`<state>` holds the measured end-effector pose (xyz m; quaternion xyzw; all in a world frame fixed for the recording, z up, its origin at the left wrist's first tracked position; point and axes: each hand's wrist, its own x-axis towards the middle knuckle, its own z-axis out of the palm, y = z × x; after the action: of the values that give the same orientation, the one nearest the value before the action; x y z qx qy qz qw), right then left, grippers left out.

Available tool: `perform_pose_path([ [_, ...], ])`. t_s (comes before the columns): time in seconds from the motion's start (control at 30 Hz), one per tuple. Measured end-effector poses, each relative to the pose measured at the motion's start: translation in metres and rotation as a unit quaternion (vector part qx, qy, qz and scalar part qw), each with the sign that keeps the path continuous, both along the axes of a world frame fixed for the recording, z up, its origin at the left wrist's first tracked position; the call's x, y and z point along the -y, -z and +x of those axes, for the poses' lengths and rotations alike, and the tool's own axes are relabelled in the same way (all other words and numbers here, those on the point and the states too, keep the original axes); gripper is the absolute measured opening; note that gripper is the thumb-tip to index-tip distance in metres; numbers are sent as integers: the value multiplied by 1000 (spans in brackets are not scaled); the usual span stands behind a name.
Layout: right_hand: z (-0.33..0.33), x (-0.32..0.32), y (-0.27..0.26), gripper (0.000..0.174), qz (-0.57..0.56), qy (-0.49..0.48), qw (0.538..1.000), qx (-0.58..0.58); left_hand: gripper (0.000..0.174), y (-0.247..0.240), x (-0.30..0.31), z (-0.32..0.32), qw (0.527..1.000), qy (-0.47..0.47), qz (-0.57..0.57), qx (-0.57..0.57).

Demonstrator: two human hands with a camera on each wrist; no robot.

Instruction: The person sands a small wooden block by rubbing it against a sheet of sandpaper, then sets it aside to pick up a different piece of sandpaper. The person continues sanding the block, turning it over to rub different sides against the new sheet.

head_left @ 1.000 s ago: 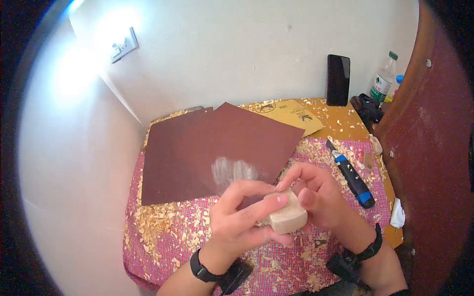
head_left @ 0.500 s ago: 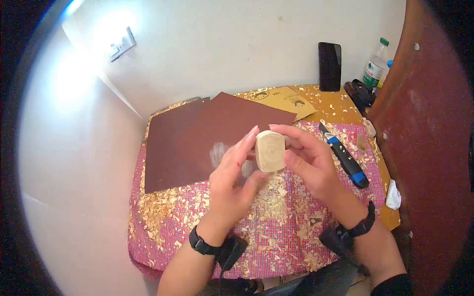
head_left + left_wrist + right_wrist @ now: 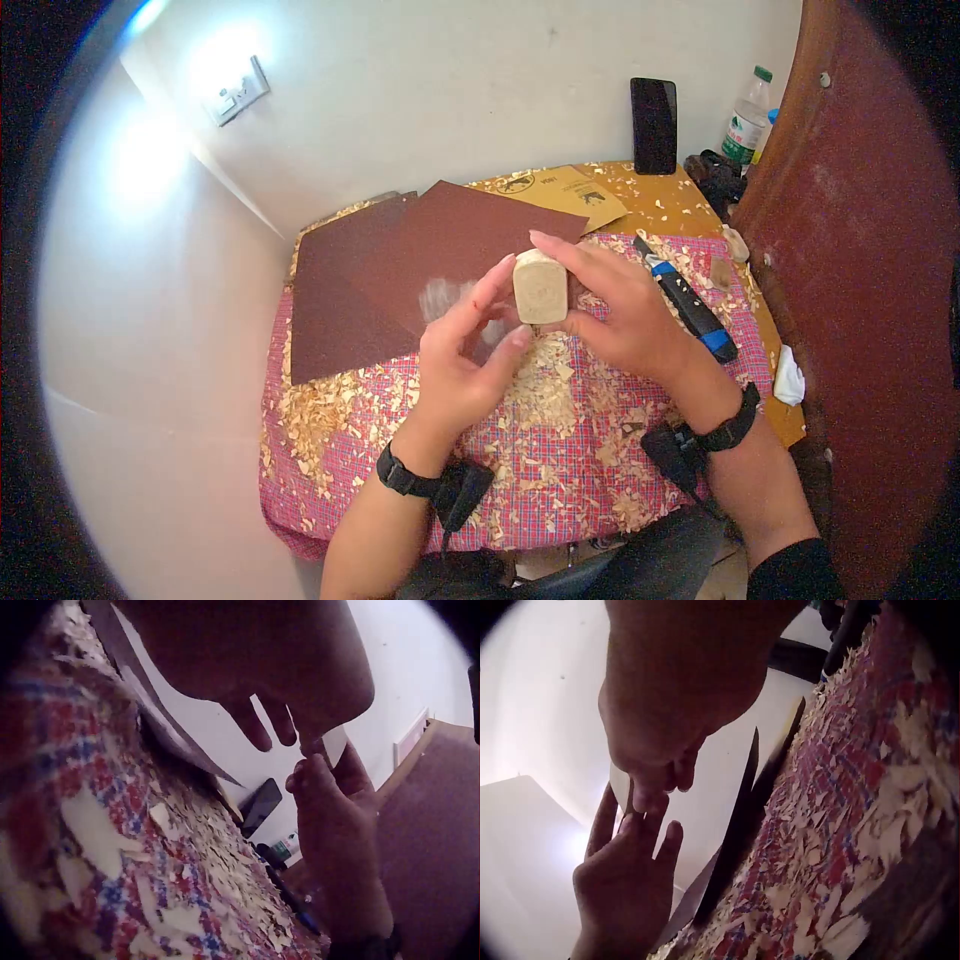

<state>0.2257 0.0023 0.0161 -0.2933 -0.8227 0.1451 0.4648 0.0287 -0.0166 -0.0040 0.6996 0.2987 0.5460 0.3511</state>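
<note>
A pale wooden block (image 3: 541,288) with rounded corners is held up between both hands, its flat end towards the head camera. The right hand (image 3: 630,315) grips it from the right, fingers over the top and thumb low at its side. On the left, the left hand (image 3: 465,355) touches the block with its fingertips, thumb apart below. Brown sandpaper sheets (image 3: 370,290) lie behind the hands, with a whitish dusty patch. In the left wrist view the block (image 3: 334,745) shows partly behind fingers; the right wrist view shows its edge (image 3: 620,787).
Wood shavings (image 3: 315,420) cover the checked cloth (image 3: 590,470). A blue and black cutter (image 3: 690,310) lies at the right. Farther back are a yellow sheet (image 3: 570,195), a phone (image 3: 654,127) against the wall and a bottle (image 3: 747,118). A white wad (image 3: 789,376) sits at the right edge.
The block has been raised and turned from a tilted pose to face the camera end-on. The left hand's fingers have loosened from around it. The head view has shifted slightly.
</note>
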Motion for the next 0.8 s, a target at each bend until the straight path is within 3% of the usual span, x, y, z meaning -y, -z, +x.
perform_pose_path([
  [0.13, -3, -1, 5, 64, 17, -6, 999, -32, 53, -7, 5, -1, 996, 39, -62, 45],
  [0.17, -3, 2, 3, 63, -21, -12, 999, -40, 51, -8, 5, -2, 995, 39, -77, 52],
  [0.5, -3, 2, 8, 63, -166, -51, 980, -101, 45, -9, 6, -1, 995, 30, -70, 57],
  [0.8, -6, 2, 12, 68, -182, -66, 973, -121, 36, -9, 7, -3, 992, 26, -94, 83],
])
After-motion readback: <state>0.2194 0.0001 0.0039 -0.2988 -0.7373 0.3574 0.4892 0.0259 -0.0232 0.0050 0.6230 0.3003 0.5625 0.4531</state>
